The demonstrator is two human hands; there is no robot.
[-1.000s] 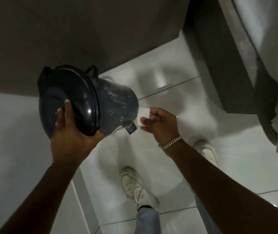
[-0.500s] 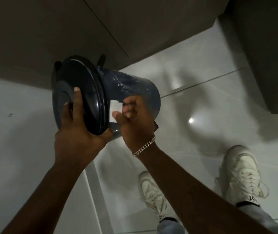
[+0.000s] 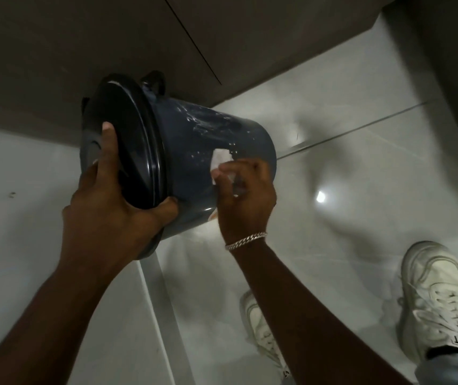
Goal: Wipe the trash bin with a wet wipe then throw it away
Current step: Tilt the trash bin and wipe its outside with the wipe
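**Wipe pressed to the side of a lifted bin**

The right hand's fingers [image 3: 230, 173] are curled closed on a white wet wipe [image 3: 220, 159], pressing it flat against the side wall of the trash bin [image 3: 191, 151]. The right hand [image 3: 245, 198] lies over the lower part of that wall, a chain bracelet [image 3: 245, 241] around its wrist. The left hand [image 3: 116, 207] grips the bin at its lidded end: fingers spread across the black lid [image 3: 133, 129], thumb hooked under the rim against the body. The dark blue bin is held in the air, tipped on its side, lid toward the left and base toward the right, with shiny wet streaks on its upper wall. Below it lies a pale tiled floor [image 3: 347, 168], with two white sneakers [image 3: 436, 298] at the lower right. A brown cabinet front [image 3: 83, 45] fills the top of the view.
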